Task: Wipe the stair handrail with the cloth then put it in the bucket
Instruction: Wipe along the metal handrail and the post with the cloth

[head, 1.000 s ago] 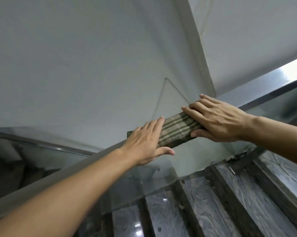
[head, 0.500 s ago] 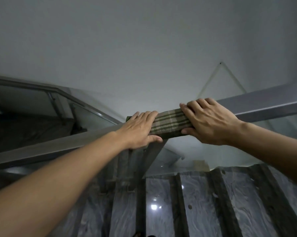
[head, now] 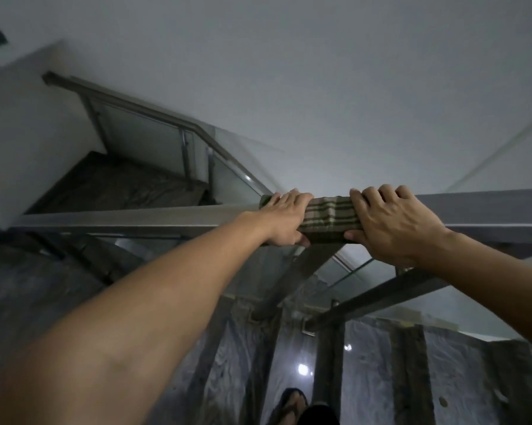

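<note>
Since a moment ago, our view has swung left and our hands have slid the cloth (head: 330, 219) along to the rail's corner. Nearest, a sandalled foot (head: 290, 404) stands on dark steps. Farther out, left hand (head: 284, 219) and right hand (head: 393, 223) each clamp an end of the cloth, wrapped over the handrail (head: 136, 217). We judge it could bunch or slip at the corner. No bucket shows.
</note>
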{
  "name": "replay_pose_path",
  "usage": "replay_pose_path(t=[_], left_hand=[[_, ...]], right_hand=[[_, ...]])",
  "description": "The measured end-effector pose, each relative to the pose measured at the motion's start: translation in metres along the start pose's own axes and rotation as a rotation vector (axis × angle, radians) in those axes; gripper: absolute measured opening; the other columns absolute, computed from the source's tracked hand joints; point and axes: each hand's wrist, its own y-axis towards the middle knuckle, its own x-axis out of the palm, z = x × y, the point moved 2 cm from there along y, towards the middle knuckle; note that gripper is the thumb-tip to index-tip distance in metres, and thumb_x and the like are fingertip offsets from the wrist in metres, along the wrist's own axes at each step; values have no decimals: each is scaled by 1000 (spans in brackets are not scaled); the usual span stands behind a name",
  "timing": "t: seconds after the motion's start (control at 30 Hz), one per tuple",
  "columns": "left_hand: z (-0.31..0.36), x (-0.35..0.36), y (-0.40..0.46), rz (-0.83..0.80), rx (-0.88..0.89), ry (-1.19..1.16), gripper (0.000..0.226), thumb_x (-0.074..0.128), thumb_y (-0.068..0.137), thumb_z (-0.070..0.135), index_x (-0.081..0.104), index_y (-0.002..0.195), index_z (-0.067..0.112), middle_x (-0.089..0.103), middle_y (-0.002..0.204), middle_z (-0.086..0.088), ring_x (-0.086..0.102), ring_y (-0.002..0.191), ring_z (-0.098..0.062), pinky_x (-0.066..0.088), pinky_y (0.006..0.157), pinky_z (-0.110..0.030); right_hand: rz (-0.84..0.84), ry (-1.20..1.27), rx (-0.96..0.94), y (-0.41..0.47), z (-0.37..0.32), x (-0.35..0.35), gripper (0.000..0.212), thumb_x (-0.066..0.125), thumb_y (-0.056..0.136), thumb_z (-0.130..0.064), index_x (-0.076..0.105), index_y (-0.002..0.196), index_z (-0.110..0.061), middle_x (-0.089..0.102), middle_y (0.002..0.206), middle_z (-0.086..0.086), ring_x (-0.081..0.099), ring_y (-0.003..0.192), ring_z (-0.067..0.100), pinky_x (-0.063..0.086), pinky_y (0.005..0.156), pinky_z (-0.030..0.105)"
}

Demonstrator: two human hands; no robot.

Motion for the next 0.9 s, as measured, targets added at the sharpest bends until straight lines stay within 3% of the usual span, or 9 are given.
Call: replay_pose_path(t=[0.47, 0.67, 0.9], left_hand=[[-243, 41, -67, 26, -145, -38, 86, 70, 79, 34, 17, 144, 13, 25, 151, -18, 16, 145, -29, 3, 119, -43], [-346, 61, -92, 88, -141, -57, 86, 70, 79, 33, 19, 145, 12, 32, 145, -14, 26, 138, -29, 5, 118, -44], [-454, 81, -116, 217, -102, -245, 86, 79, 72, 32, 31, 142, 15, 41, 141, -10, 31, 137, -27, 4, 117, -44]], right_hand=[[37, 68, -73, 156, -199, -7, 65, 25, 91, -57, 37, 127, -4, 54, 114, 17, 52, 94, 30, 45, 81, 44], [77, 68, -146, 218, -278, -7, 69, 26, 93, -55, 9, 145, -14, 49, 124, 23, 52, 104, 37, 44, 86, 47], [71, 37, -163, 282, -359, -4, 64, 25, 93, -53, 9, 146, -20, 49, 120, 24, 51, 101, 38, 44, 84, 48]])
